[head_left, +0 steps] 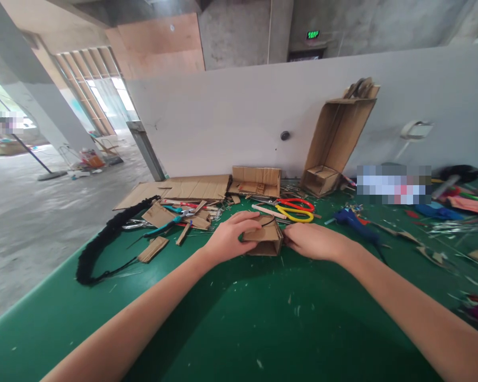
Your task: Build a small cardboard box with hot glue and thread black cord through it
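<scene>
A small open cardboard box (267,233) stands on the green table (239,318) in the middle of the view. My left hand (233,236) grips its left side, thumb at the front and fingers over the top. A thin dark cord or wire curves over the top of the box. My right hand (310,240) is at the box's right side with its fingers curled together; what they hold, if anything, is hidden. Just behind the box lie scissors with red and yellow handles (297,210) and a pale stick (269,211).
Teal-handled pliers (163,225), cardboard scraps (153,249) and a black fuzzy strip (99,249) lie at left. A tall cardboard piece (334,138) leans on the white partition (223,122). A blue glue gun (356,225) and coloured materials are at right.
</scene>
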`<state>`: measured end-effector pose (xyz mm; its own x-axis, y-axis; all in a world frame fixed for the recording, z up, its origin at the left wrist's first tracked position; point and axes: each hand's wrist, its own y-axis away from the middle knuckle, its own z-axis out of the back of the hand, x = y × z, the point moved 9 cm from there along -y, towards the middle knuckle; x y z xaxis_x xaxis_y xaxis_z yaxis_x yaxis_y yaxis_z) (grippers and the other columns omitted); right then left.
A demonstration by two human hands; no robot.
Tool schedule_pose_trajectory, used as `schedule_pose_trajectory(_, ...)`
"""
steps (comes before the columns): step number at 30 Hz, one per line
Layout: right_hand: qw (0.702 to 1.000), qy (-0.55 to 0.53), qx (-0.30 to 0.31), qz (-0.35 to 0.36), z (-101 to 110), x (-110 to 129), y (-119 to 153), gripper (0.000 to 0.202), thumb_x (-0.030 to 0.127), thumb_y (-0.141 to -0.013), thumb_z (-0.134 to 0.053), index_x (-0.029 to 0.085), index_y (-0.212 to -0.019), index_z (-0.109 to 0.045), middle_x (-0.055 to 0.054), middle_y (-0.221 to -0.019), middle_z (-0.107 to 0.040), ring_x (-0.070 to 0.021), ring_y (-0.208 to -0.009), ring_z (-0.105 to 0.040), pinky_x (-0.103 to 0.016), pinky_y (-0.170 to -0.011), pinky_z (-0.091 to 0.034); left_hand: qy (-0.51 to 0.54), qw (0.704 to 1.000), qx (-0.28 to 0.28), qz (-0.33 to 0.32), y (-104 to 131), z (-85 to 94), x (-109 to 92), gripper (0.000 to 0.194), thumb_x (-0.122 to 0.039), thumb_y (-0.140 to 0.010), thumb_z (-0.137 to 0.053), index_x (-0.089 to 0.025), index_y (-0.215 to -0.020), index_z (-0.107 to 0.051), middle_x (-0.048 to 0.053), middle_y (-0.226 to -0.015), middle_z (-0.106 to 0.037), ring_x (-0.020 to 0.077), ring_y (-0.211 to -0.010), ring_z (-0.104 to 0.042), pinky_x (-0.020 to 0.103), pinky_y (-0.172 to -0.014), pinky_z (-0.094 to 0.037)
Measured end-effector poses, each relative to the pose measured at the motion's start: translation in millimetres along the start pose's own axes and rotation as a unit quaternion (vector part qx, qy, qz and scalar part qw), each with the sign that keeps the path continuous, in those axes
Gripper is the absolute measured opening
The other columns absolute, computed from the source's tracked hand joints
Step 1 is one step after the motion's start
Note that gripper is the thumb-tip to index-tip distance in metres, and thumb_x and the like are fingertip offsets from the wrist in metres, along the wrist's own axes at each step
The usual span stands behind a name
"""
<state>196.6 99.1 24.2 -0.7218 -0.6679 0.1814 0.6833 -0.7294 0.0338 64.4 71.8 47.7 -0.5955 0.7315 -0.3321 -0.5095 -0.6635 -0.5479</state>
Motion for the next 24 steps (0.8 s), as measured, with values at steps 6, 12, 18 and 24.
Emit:
schedule_pose_trajectory(6,0.942,-0.333,0.010,0.040,45,5,19,0.016,0.034,-0.089,-0.049,0.021,-0.086,-0.057,0.000,-0.075,-0.059,-0.0114,-0.060,-0.053,-0.024,-0.052,-0.043,0.019,1.000,-0.009,-0.004,1,-1.0,1,0.032,-0.013,-0.073,-0.062,-0.022,-0.103,-0.060,0.009,-0.131,-0.054,0.0239,-0.122,-0.050,0.042,-0.100,-0.046)
schedule_pose_trajectory(12,0.730,-0.608,-0.309,-0.026,56,-12,8,0.026,0.045,-0.085,-0.053,0.024,-0.086,-0.039,0.000,-0.088,-0.057,-0.0120,-0.067,-0.058,-0.024,-0.047,-0.048,0.028,1.000,-0.007,-0.011,2,-2.2,0,0.033,-0.011,-0.073,-0.062,-0.020,-0.104,-0.058,0.011,-0.133,-0.052,0.0239,-0.124,-0.048,0.042,-0.101,-0.045)
schedule_pose_trajectory(18,0.754,-0.571,-0.324,0.000,39,3,-4,0.030,0.049,-0.086,-0.051,0.023,-0.088,-0.037,-0.001,-0.092,-0.056,-0.0106,-0.065,-0.059,-0.029,-0.053,-0.056,-0.002,1.000,-0.015,-0.024,3,-3.4,-2,0.029,-0.011,-0.074,-0.060,-0.019,-0.101,-0.058,0.013,-0.131,-0.053,0.0258,-0.126,-0.046,0.044,-0.102,-0.045)
schedule_pose_trajectory(24,0.749,-0.578,-0.323,-0.008,38,1,-2,0.028,0.048,-0.087,-0.050,0.023,-0.088,-0.036,-0.002,-0.094,-0.057,-0.0109,-0.066,-0.060,-0.029,-0.054,-0.057,-0.004,0.999,-0.025,-0.032,3,-3.3,-3,0.030,-0.010,-0.074,-0.059,-0.020,-0.102,-0.058,0.012,-0.132,-0.052,0.0254,-0.127,-0.046,0.045,-0.102,-0.044)
